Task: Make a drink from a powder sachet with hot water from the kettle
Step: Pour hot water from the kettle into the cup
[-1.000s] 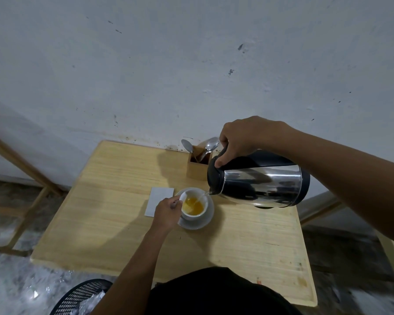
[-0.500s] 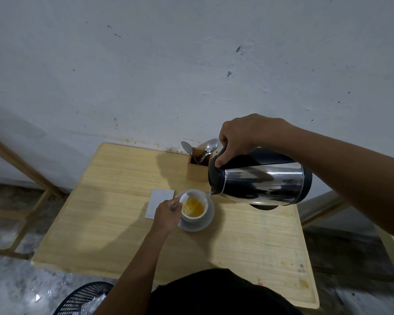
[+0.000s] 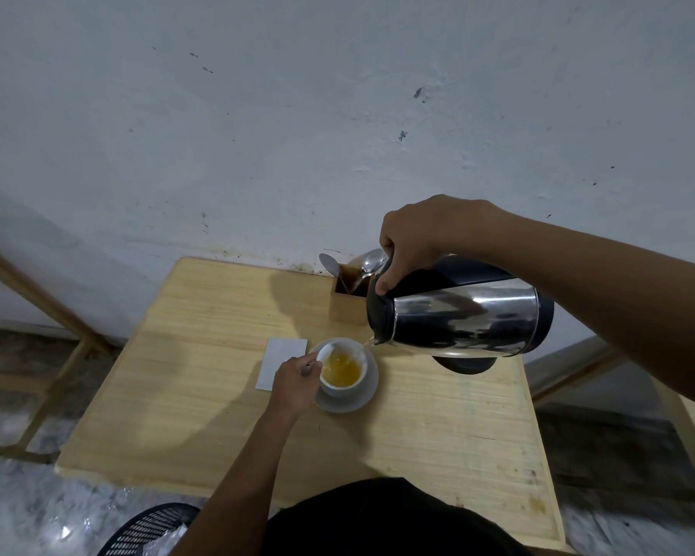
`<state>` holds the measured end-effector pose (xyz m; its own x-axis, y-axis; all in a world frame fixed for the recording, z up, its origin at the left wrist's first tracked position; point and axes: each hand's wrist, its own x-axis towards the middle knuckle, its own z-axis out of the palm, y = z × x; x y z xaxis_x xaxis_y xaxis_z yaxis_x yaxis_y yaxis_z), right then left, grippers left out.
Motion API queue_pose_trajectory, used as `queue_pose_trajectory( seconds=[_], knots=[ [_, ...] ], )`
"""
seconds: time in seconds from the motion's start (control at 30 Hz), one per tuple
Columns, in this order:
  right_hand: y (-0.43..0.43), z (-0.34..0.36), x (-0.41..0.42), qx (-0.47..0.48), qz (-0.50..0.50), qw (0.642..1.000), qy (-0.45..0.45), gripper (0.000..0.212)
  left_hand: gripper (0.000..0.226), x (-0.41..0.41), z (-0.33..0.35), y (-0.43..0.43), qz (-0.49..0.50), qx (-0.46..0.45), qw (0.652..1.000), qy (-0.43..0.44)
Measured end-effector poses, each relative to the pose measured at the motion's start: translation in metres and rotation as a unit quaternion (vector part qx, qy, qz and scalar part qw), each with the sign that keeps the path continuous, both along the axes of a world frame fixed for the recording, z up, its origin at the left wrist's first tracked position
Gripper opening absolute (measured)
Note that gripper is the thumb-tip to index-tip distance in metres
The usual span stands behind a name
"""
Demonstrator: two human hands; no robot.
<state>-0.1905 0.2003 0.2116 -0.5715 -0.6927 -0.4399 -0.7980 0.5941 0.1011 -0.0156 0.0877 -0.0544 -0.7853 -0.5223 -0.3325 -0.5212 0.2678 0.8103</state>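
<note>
Head view: the right hand grips the kettle by its handle and tips it, so water runs into the cup on the desk. The left hand pinches what looks like a spoon at the cup's edge, likely to stir the yellow drink.

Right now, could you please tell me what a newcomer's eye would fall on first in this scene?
The shiny steel kettle, tipped by the right hand at centre right, pours into the white cup. That cup sits on a saucer mid-table, holding orange-yellow liquid, while the left hand pinches what looks like a spoon at its left rim. A wooden holder with spoons stands behind.
</note>
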Motion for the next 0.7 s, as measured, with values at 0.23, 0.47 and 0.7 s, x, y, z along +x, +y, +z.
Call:
queue_pose_trajectory(
  seconds=[0.23, 0.47, 0.7],
  knots=[
    [-0.0036, 0.0053, -0.0005, 0.006, 0.008, 1.000, 0.006, 0.063, 0.036, -0.0006, -0.0021, -0.0004, 0.008, 0.011, 1.000, -0.002],
    [-0.0062, 0.0081, 0.0003, 0.010, 0.006, 1.000, 0.006, 0.060, 0.037, -0.0006, -0.0028, -0.0007, 0.005, 0.014, 1.000, -0.001],
    [-0.0054, 0.0082, 0.0015, 0.012, 0.001, 1.000, 0.007, 0.063, 0.035, -0.0007, -0.0032, -0.0014, -0.002, 0.003, 1.000, -0.003]
  ],
)
